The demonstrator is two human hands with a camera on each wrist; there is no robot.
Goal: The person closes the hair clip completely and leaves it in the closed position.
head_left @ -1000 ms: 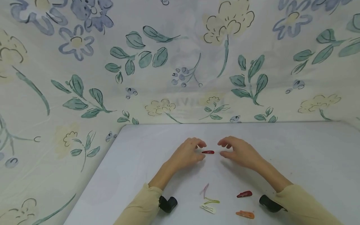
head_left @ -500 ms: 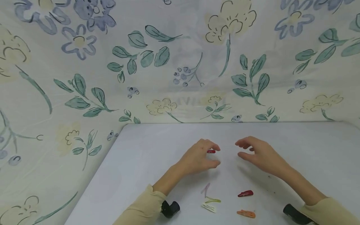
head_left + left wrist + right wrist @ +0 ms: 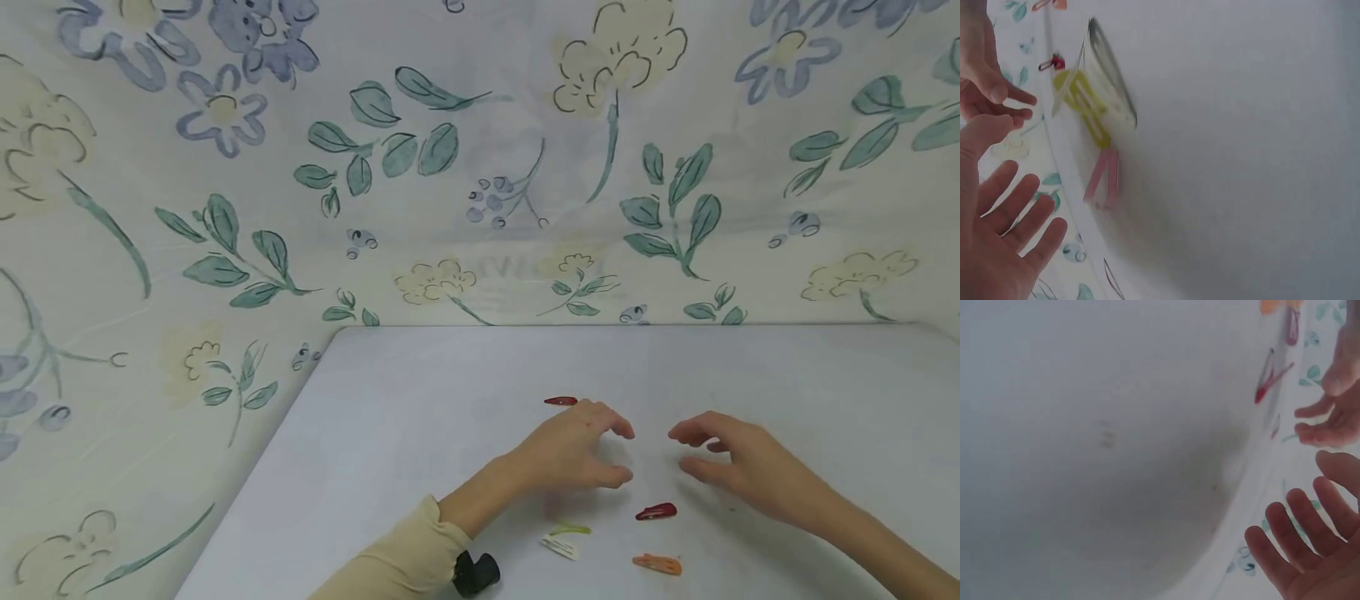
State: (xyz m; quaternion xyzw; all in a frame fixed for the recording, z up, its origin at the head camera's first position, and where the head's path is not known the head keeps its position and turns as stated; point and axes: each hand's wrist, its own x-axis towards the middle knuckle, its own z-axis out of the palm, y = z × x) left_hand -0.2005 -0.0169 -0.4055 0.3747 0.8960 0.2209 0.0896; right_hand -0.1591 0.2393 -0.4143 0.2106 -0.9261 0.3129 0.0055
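My left hand [image 3: 573, 450] hovers over the table with its fingers spread and holds nothing. Just beyond its knuckles lies a red hair clip [image 3: 561, 401]. Across a small gap is my right hand [image 3: 750, 462], its fingers loosely bent and nothing in them. Nearer to me are a dark red hair clip [image 3: 656, 512], an orange hair clip [image 3: 657, 564], a yellow-green hair clip [image 3: 572, 528] and a white hair clip [image 3: 560, 547]. A pink hair clip [image 3: 1105, 178] shows in the left wrist view; the left hand and forearm hide it from the head view.
All the clips lie on a white table [image 3: 420, 383]. Behind and to the left hangs a floral cloth [image 3: 480, 167], meeting the table's back edge. A black wrist camera [image 3: 476, 573] sits at the left sleeve. Small dark specks [image 3: 1107, 439] dot the table on the right.
Both hands have drawn back toward me and to the right, away from the far red clip, which stays lying in place. The left arm now covers the pink clip in the head view.
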